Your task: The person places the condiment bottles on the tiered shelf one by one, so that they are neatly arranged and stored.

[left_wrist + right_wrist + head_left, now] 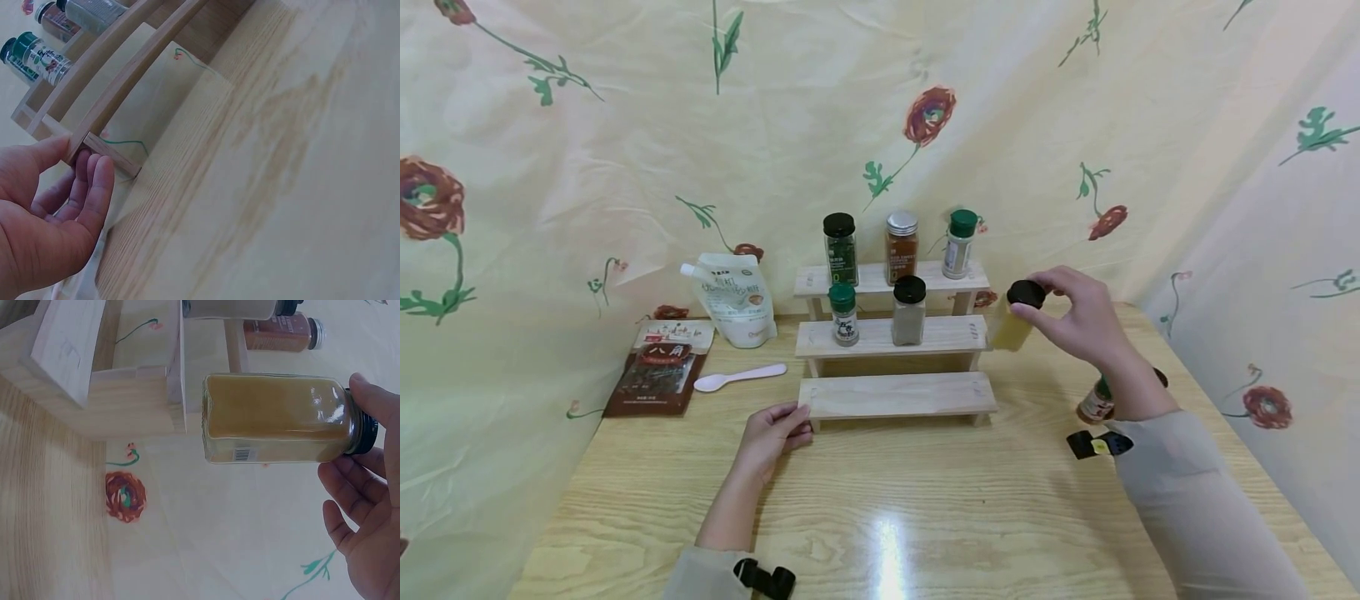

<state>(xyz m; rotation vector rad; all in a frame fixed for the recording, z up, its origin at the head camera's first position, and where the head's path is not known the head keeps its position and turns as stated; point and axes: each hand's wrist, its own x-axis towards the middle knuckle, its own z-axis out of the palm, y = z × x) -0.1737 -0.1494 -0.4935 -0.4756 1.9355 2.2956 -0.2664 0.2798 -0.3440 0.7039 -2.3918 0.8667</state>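
My right hand (1082, 321) pinches a square glass spice jar (275, 419) with yellow powder by its black lid, off the table beside the rack's middle step. A wooden three-step rack (898, 394) stands in the middle of the table. My left hand (772, 440) grips the left end of its lowest step, thumb on top and fingers curled below. On the top step are a black-lidded jar of green flakes (841, 254), a silver-lidded jar (902, 250) and a green-capped bottle (957, 250). The middle step holds a green-capped shaker (844, 317) and a black-lidded jar (909, 315).
To the left lie a brown packet (658, 371) and a pale spoon (741, 377), with a white spouted pouch (737, 304) upright behind. A small green-capped bottle (1095, 404) stands under my right forearm, which partly hides it. Flowered cloth (775, 133) hangs behind the table.
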